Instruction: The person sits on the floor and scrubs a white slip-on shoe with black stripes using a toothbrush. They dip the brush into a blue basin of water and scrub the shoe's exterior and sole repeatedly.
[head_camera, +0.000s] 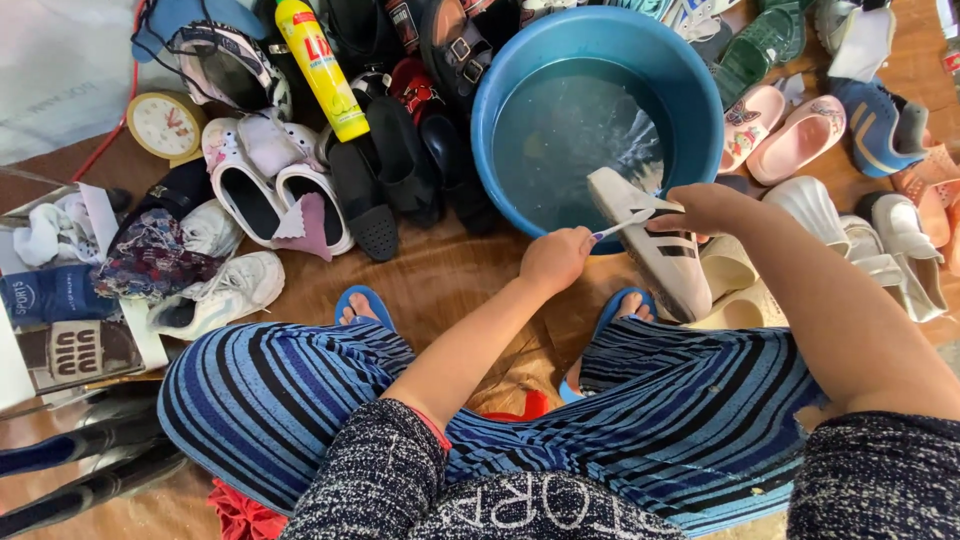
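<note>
Looking down from the head view: right hand (705, 208) is closed on the heel end of a white shoe (655, 240) with black stripes, holding it tilted with the toe over the rim of the blue basin (700, 110). Left hand (555, 258) is curled tight on a thin brush (625, 224) with a white and blue handle; its head touches the shoe's upper just beside the right hand. Basin holds water, sits straight ahead of the knees on a brown floor. Person sits low, striped blue trousers, feet in blue flip-flops (362, 303), both hands between the knees and the basin. Left of basin: black sandals (400, 165), white clogs (280, 190) with a pink cloth (305, 225) on them, yellow bottle (320, 65) lying across the pile, small round clock (165, 123) further left. White sneaker (225, 290) near the left knee. Right of basin: pink slippers (785, 135), a blue shoe (880, 120), cream slippers (870, 240) just beside the right forearm.
</note>
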